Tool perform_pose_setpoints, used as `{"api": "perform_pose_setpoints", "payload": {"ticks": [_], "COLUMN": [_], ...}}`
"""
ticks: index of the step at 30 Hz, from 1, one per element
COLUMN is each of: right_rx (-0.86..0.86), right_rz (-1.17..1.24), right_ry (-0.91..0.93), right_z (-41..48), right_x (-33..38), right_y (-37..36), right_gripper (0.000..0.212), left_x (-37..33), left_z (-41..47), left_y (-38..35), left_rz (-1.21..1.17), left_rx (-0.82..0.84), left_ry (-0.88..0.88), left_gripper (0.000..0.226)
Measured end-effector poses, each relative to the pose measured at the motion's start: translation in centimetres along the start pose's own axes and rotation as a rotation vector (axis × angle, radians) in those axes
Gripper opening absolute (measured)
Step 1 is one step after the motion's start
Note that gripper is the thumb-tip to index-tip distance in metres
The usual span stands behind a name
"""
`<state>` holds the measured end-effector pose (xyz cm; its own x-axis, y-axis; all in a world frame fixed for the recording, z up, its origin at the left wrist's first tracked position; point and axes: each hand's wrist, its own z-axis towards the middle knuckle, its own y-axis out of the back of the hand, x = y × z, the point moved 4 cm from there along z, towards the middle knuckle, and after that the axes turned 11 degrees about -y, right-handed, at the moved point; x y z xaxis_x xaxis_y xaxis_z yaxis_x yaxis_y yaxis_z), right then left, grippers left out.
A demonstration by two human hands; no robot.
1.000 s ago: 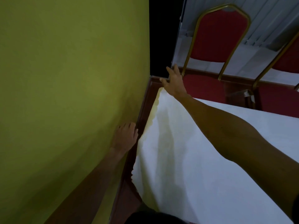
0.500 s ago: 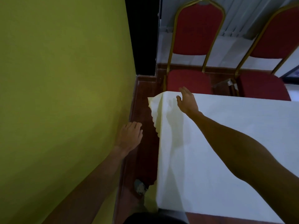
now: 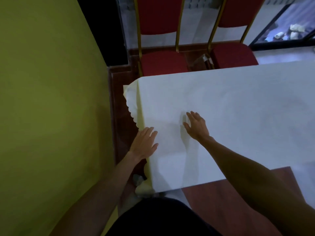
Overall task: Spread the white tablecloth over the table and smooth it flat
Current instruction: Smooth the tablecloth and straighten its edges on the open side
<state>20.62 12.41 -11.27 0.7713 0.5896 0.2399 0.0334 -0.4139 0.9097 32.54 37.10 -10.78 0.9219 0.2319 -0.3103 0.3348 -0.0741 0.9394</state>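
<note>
The white tablecloth [image 3: 230,108] lies over the table, its scalloped left edge hanging down toward the wall. My left hand [image 3: 144,143] rests flat on the cloth at the table's left edge, fingers apart and empty. My right hand [image 3: 196,126] lies palm down on the cloth a little to the right, fingers spread, holding nothing. A strip of bare brown table [image 3: 238,193] shows at the near side, where the cloth's edge stops short.
A yellow-green wall [image 3: 51,108] stands close on the left, leaving a narrow gap of dark red floor [image 3: 119,130]. Two red chairs with gold frames [image 3: 162,63] [image 3: 233,55] stand at the far side. A small pale object [image 3: 139,180] lies on the floor.
My right hand has drawn back from the far left corner to the middle of the cloth. My left hand left the wall and came onto the table edge. The cloth now lies flatter.
</note>
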Motion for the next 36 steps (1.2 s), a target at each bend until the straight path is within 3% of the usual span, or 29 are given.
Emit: {"api": "perform_pose_setpoints", "payload": {"ticks": [4, 9, 15, 18, 27, 36], "right_rx": [0.028, 0.075, 0.105, 0.145, 0.199, 0.265], "right_rz": [-0.069, -0.098, -0.226, -0.285, -0.344, -0.319], "right_ry": [-0.083, -0.186, -0.103, -0.035, 0.105, 0.116], "right_z": [-2.2, -4.1, -4.4, -3.2, 1.7, 4.6], "right_x": [-3.9, -7.3, -11.4, -12.8, -10.2, -6.6], "right_y": [-1.9, -3.8, -3.5, -3.5, -2.6, -2.2], "right_gripper": [0.069, 0.077, 0.075, 0.076, 0.088, 0.089], "left_x": [-3.2, -5.5, -5.8, -5.5, -2.0, 1.5], "left_z": [-0.8, -0.5, 0.7, 1.0, 1.7, 3.3], "left_y": [-3.3, -5.4, -6.7, -7.2, -6.7, -4.6], "left_rz": [0.007, -0.064, -0.087, -0.062, 0.013, 0.066], "left_rx": [0.106, 0.185, 0.215, 0.214, 0.145, 0.262], "left_ry": [-0.051, 0.050, 0.300, 0.327, 0.371, 0.431], "left_gripper": [0.068, 0.085, 0.098, 0.097, 0.095, 0.093]}}
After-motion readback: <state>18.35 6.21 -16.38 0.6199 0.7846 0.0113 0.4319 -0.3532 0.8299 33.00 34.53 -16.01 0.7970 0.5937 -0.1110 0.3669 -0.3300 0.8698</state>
